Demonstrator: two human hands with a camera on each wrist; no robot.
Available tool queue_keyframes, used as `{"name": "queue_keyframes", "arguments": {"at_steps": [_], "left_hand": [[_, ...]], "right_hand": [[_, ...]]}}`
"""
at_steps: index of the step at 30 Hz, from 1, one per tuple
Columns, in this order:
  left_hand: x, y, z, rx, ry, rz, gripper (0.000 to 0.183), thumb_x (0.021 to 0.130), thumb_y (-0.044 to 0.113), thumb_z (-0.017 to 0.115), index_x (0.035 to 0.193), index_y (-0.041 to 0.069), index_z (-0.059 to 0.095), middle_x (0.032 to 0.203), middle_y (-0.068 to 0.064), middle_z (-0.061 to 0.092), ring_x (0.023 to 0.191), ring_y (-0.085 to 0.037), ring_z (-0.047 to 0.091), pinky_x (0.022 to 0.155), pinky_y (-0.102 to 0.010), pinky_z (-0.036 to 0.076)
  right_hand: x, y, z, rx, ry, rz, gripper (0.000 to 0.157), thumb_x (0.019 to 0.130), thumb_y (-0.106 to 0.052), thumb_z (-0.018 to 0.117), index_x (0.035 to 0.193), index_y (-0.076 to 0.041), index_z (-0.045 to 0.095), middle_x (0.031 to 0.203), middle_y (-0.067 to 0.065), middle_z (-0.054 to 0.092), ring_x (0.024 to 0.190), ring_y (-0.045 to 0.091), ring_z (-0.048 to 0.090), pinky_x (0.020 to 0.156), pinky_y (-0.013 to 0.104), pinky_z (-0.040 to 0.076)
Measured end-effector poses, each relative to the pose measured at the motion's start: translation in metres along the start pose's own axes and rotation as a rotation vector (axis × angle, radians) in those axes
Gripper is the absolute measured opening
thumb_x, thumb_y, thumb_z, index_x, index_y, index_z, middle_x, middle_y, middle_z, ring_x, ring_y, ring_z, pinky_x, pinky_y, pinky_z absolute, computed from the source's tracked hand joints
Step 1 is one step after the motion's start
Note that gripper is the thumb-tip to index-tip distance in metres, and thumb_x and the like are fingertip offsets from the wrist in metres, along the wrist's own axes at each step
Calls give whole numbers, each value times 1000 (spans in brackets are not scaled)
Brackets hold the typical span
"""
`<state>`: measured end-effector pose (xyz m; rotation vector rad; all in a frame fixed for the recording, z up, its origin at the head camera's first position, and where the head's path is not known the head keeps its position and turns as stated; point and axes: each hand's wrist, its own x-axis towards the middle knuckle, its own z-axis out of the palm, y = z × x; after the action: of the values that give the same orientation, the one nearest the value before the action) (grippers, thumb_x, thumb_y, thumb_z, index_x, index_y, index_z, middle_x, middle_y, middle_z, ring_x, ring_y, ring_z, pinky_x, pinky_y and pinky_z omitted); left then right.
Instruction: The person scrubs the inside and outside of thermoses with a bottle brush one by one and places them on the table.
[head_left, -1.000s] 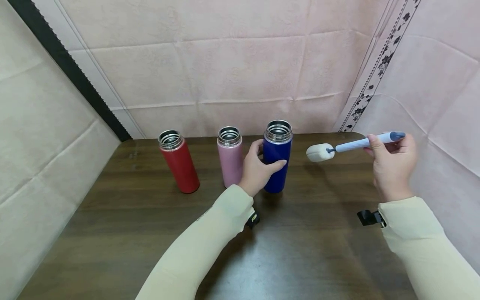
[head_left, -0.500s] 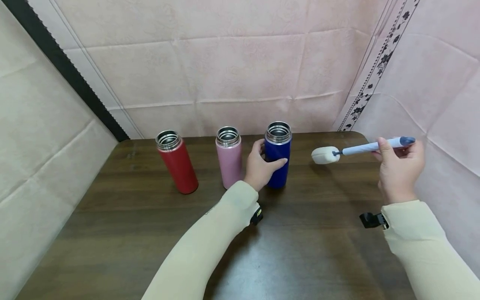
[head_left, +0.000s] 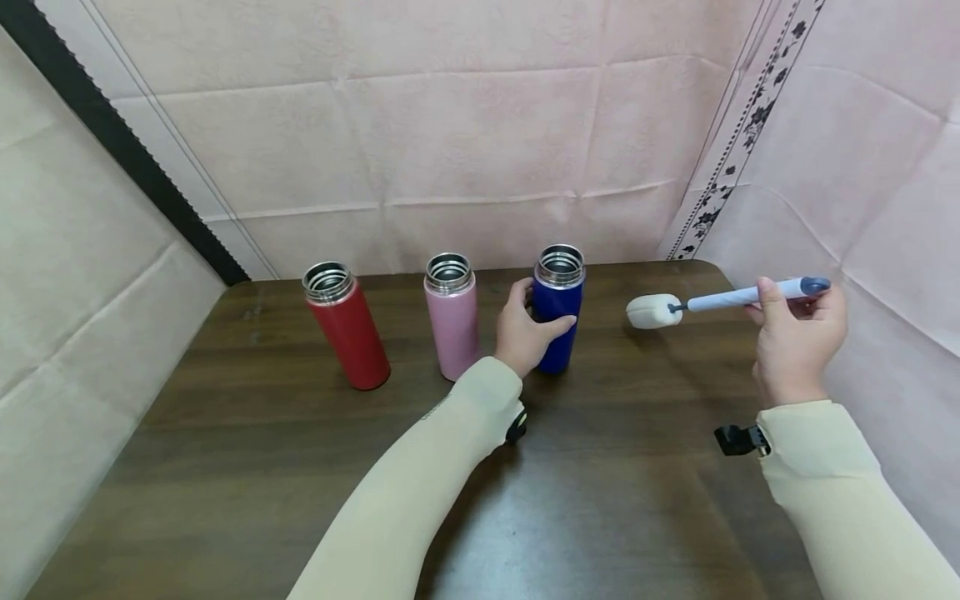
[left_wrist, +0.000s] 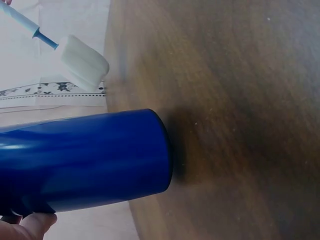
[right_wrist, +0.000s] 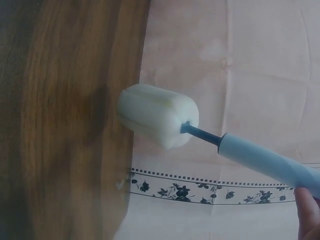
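My left hand (head_left: 522, 332) grips the blue bottle (head_left: 558, 304) around its side, thumb across the front. Its steel-rimmed mouth is uncapped and faces up. In the left wrist view, the base of that bottle (left_wrist: 100, 157) lies close to the tabletop; I cannot tell whether it touches. Over at the right, my right hand (head_left: 799, 346) pinches the light-blue handle of a sponge bottle brush (head_left: 723, 298). The brush is held nearly level above the table, its white sponge head (right_wrist: 157, 115) pointing left toward the blue bottle but apart from it.
A pink bottle (head_left: 453, 325) stands uncapped just left of my left hand. Farther left is a red bottle (head_left: 348, 333), also uncapped. All are near the back of the brown wooden table (head_left: 600, 483). Pale cloth walls (head_left: 450, 142) enclose the back and sides.
My left hand and the blue bottle have shifted slightly right and back, away from the pink bottle. The right hand has moved a little right with the brush. Its grip is unchanged.
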<state>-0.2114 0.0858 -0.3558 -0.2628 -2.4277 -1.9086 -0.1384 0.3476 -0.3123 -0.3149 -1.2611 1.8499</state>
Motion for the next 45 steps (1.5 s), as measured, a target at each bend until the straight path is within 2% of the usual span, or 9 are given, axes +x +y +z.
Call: {"name": "queue_keyframes", "arguments": {"at_steps": [11, 22, 31, 34, 38, 40, 43, 45], "left_hand": [[3, -5, 11, 25, 31, -14, 70, 79, 23, 80, 138, 16, 43, 137, -8, 55, 123, -23, 54, 102, -45, 43], [4, -6, 19, 28, 58, -2, 69, 79, 24, 80, 138, 17, 44, 135, -7, 56, 121, -23, 55, 100, -47, 44], [4, -8, 18, 27, 55, -12, 70, 79, 26, 80, 138, 19, 44, 136, -6, 55, 122, -22, 55, 100, -45, 44], [4, -8, 17, 28, 49, -13, 70, 79, 26, 80, 138, 19, 44, 136, -6, 55, 122, -22, 54, 101, -45, 44], [4, -8, 17, 20, 46, -24, 71, 79, 26, 80, 139, 19, 42, 138, -6, 53, 124, -22, 53, 102, -46, 43], [3, -7, 17, 18, 44, -29, 72, 79, 26, 80, 140, 19, 42, 138, -6, 53, 124, -22, 53, 102, -46, 42], [3, -7, 17, 17, 41, -34, 72, 79, 27, 80, 140, 19, 42, 139, -6, 53, 125, -23, 52, 103, -47, 42], [3, -7, 17, 17, 41, -33, 72, 79, 27, 80, 140, 19, 42, 139, -7, 53, 125, -23, 52, 103, -46, 41]], "right_hand": [[-1, 7, -2, 32, -4, -15, 29, 75, 1, 77, 91, -5, 53, 89, 12, 51, 77, 15, 58, 62, 21, 56], [-3, 17, -12, -42, 3, 31, 28, 77, -4, 77, 92, -7, 53, 90, 10, 51, 79, 13, 58, 65, 19, 55], [-8, 13, -17, -63, 0, 12, 21, 76, 4, 76, 86, -5, 59, 83, 7, 56, 74, 10, 59, 62, 17, 55], [-8, 13, -21, -139, -31, -41, 17, 77, 3, 76, 85, -6, 64, 79, 4, 59, 71, 7, 60, 61, 15, 53], [-9, 14, -27, -376, -70, -146, 14, 80, -6, 76, 88, -13, 66, 76, -6, 60, 63, 0, 58, 58, 10, 50], [-9, 13, -30, -450, -86, -179, 13, 83, -8, 74, 88, -16, 64, 74, -9, 60, 59, -2, 58, 55, 9, 49], [-12, 11, -31, -465, -118, -175, 15, 86, -11, 71, 89, -17, 58, 73, -9, 61, 54, -3, 60, 52, 10, 48], [-14, 10, -32, -403, -146, -145, 17, 87, -9, 69, 90, -15, 54, 74, -5, 61, 54, 0, 63, 50, 12, 49]]}}
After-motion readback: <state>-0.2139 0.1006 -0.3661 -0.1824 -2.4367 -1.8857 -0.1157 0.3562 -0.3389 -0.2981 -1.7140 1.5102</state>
